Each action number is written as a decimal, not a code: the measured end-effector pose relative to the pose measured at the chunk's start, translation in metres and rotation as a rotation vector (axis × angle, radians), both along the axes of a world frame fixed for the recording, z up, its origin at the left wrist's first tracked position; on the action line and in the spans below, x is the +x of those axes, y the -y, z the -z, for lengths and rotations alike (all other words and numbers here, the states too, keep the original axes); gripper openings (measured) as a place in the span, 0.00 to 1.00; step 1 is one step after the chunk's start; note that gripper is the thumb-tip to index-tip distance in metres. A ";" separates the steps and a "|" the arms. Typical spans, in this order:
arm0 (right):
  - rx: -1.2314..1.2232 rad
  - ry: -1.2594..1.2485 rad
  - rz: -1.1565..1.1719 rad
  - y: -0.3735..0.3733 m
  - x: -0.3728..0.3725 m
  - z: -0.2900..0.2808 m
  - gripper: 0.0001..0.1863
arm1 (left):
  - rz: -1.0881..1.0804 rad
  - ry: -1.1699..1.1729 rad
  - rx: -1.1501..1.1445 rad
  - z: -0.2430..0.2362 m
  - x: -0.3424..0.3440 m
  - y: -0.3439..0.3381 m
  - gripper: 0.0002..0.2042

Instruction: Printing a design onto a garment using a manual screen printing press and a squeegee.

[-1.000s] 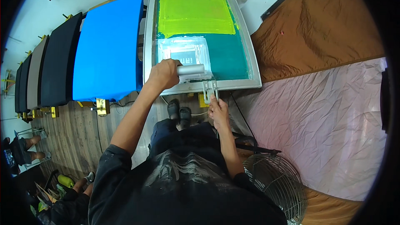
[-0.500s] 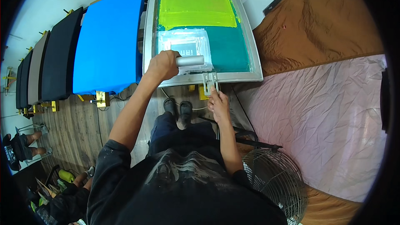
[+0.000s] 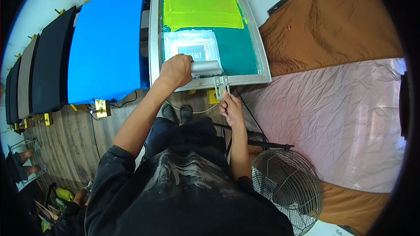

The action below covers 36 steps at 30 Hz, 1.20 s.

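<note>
A silver screen printing frame (image 3: pixel 255 35) lies in front of me, its mesh dark green with a bright lime-green block at the far end. My left hand (image 3: pixel 176 71) is wrapped round a squeegee (image 3: pixel 205 66), whose silver handle sticks out to the right over the near part of the mesh. Just beyond it, white tape or film (image 3: pixel 209 43) borders a small panel with pale lettering. At the frame's near edge, my right hand (image 3: pixel 232 107) grips a slotted metal bracket (image 3: pixel 221 88), thumb on top. The squeegee's blade is hidden by my left hand.
To the left stand a board covered in blue fabric (image 3: pixel 107 43) and several dark ones (image 3: pixel 52 61). A wire-cage fan (image 3: pixel 286 188) is by my right side. Brown cloth (image 3: pixel 323 26) and a pale wrinkled sheet (image 3: pixel 337 118) spread on the right. Another person's legs (image 3: pixel 28 161) show far left.
The whole view has shifted slightly, with the boards further left. My left hand and the squeegee have moved a little right and nearer over the frame. My right hand keeps its grip on the bracket.
</note>
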State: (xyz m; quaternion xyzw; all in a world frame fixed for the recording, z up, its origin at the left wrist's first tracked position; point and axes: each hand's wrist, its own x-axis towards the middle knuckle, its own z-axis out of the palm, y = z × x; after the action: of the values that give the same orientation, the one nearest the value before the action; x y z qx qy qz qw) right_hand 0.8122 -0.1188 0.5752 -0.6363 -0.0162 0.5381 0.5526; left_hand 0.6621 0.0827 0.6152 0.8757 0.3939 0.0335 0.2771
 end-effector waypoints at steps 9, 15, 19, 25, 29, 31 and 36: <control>-0.035 0.045 0.039 0.002 -0.002 0.004 0.16 | 0.081 0.021 0.002 -0.001 0.000 -0.004 0.10; -0.044 0.062 0.009 0.002 -0.001 0.003 0.17 | 0.071 0.053 0.011 0.003 0.000 -0.001 0.08; -0.057 0.098 -0.066 0.001 0.000 0.000 0.17 | 0.037 0.020 0.029 0.003 -0.002 0.007 0.11; -0.147 -0.032 -0.069 0.014 0.008 0.011 0.20 | -0.018 0.050 0.046 0.020 -0.004 0.025 0.16; 0.026 0.098 0.192 0.023 0.018 0.007 0.33 | -0.020 0.047 0.024 0.019 -0.002 0.020 0.17; 0.221 -0.139 0.314 0.023 0.034 -0.023 0.39 | -0.034 0.056 -0.002 0.017 -0.001 0.019 0.17; 0.478 -0.299 0.229 -0.019 0.047 -0.076 0.43 | -0.089 0.105 0.004 0.016 -0.001 0.020 0.18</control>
State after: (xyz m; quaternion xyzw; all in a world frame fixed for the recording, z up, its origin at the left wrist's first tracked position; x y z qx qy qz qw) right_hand 0.8590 -0.0997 0.6511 -0.3995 0.0110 0.5409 0.7401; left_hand 0.6608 0.0630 0.5991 0.8550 0.4173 0.0926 0.2937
